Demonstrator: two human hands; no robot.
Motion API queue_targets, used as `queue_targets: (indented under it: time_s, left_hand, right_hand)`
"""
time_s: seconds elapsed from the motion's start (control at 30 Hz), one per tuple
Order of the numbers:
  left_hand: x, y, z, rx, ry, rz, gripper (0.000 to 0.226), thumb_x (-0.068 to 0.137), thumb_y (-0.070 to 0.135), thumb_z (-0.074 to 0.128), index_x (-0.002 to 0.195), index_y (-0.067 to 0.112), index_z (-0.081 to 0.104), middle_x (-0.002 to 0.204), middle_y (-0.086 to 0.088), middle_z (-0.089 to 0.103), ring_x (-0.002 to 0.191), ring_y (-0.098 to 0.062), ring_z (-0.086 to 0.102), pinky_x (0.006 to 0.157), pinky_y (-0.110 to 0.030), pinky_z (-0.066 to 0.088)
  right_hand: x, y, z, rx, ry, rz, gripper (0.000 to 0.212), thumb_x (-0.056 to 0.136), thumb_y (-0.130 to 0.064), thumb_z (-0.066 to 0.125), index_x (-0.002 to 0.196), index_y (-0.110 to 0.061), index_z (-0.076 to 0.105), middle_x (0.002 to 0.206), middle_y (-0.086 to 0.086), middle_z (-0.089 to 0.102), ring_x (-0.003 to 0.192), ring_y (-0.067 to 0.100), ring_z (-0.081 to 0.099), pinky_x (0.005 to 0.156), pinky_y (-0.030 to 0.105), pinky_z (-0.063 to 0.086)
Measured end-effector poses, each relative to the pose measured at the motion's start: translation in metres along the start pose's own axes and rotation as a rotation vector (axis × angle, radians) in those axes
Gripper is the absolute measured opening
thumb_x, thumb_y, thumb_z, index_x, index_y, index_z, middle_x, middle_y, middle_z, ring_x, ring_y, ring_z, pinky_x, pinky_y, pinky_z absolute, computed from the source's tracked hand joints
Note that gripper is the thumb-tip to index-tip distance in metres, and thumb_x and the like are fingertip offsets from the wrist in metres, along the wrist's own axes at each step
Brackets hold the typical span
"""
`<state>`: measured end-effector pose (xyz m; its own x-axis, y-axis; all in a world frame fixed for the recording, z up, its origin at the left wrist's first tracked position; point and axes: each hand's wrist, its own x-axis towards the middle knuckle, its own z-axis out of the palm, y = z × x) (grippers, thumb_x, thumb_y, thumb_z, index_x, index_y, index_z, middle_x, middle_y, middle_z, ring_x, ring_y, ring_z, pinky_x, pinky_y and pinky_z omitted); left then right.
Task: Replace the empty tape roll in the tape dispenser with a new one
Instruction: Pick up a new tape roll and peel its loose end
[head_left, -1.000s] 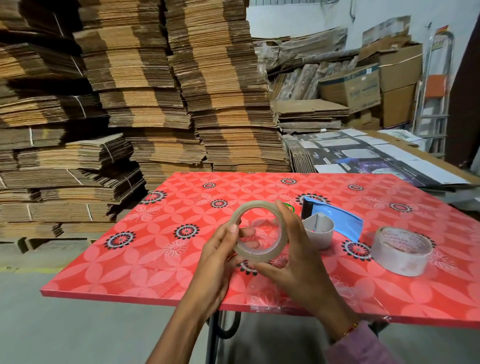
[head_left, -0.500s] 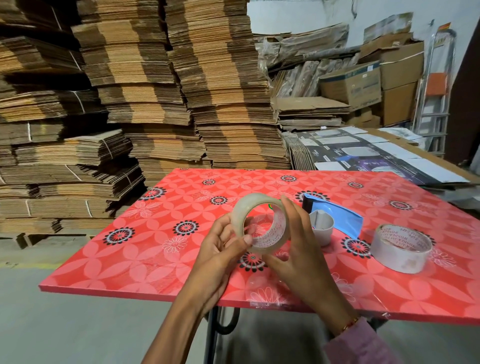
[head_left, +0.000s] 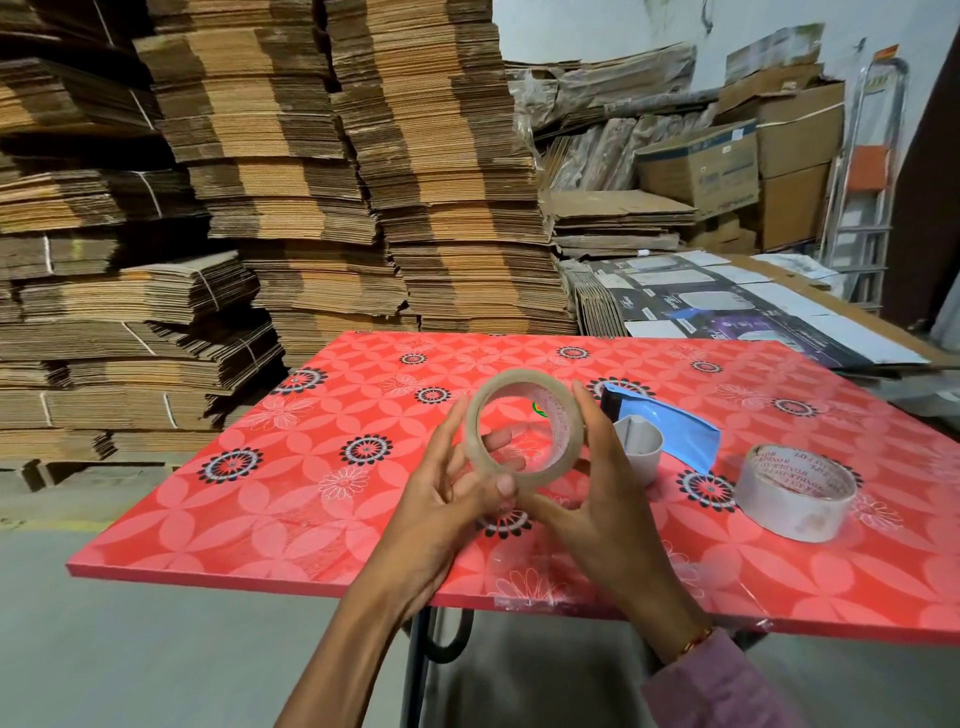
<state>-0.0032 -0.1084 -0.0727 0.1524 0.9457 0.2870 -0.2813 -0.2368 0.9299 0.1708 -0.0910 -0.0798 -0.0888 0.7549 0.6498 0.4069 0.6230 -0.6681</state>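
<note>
Tape roll (head_left: 524, 428), clear, sits tilted above the red floral table (head_left: 311, 499), gripped between your left hand (head_left: 441, 512) and right hand (head_left: 605, 493), fingers curled around its rim. Blue tape dispenser (head_left: 662, 434) lies just beyond; a second roll (head_left: 795, 491) rests well right.

A tape roll (head_left: 524, 431) is held above the table (head_left: 260, 499), the dispenser (head_left: 660, 436) behind-right, another roll (head_left: 795, 493) farther right.

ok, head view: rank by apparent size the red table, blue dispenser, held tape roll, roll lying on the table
1. Red table, clearly largest.
2-4. Blue dispenser, held tape roll, roll on the table: all look alike; the held one is nearer the camera, so unranked.
</note>
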Motion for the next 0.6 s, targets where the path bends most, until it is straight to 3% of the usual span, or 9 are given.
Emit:
queue_targets:
  time_s: [0.1,0.2,0.33,0.47,0.6]
  left_hand:
    - [-0.0002,0.0004,0.0036,0.121,0.017,0.033,0.071,0.089,0.015,0.068,0.151,0.037,0.04,0.129,0.009,0.07,0.126,-0.017,0.062,0.109,-0.046,0.048]
    - [-0.001,-0.0025,0.0031,0.221,0.017,0.092,0.058,0.098,0.023,0.063,0.151,0.034,0.043,0.146,0.001,0.06,0.137,-0.018,0.054,0.117,-0.049,0.039]
    - [0.0014,-0.0049,0.0008,0.077,0.035,0.065,0.052,0.096,0.01,0.061,0.146,0.018,0.05,0.139,-0.006,0.066,0.133,-0.025,0.058,0.112,-0.043,0.044]
    - [0.0075,-0.0047,-0.0032,-0.202,0.182,-0.079,0.042,0.1,-0.008,0.043,0.136,0.007,0.058,0.125,-0.013,0.073,0.122,-0.026,0.067,0.104,-0.037,0.052]
    - [0.0079,-0.0053,0.0019,-0.173,0.269,-0.079,0.041,0.098,-0.013,0.043,0.122,0.011,0.066,0.111,-0.018,0.075,0.107,-0.038,0.067,0.102,-0.05,0.05]
  right_hand:
    - [0.0015,0.0016,-0.0004,-0.003,0.032,-0.004,0.102,0.072,-0.054,0.084,0.154,-0.027,0.029,0.148,-0.008,0.047,0.136,0.01,0.05,0.106,0.042,0.05]
    - [0.0019,0.0018,-0.0012,-0.074,0.089,-0.03,0.101,0.07,-0.048,0.087,0.153,-0.023,0.035,0.147,-0.005,0.047,0.136,0.011,0.049,0.105,0.04,0.049]
    - [0.0014,0.0036,0.001,-0.093,0.04,-0.08,0.096,0.076,-0.051,0.079,0.154,-0.019,0.034,0.154,-0.003,0.042,0.144,0.012,0.041,0.111,0.043,0.046]
    - [0.0015,0.0023,0.0035,-0.201,-0.029,-0.228,0.08,0.082,-0.025,0.082,0.15,-0.015,0.042,0.156,-0.003,0.041,0.147,0.006,0.035,0.117,0.029,0.036]
    - [-0.0021,-0.0044,0.0038,-0.311,-0.008,-0.36,0.073,0.08,-0.018,0.084,0.143,-0.01,0.05,0.148,0.004,0.049,0.142,0.014,0.043,0.118,0.019,0.03]
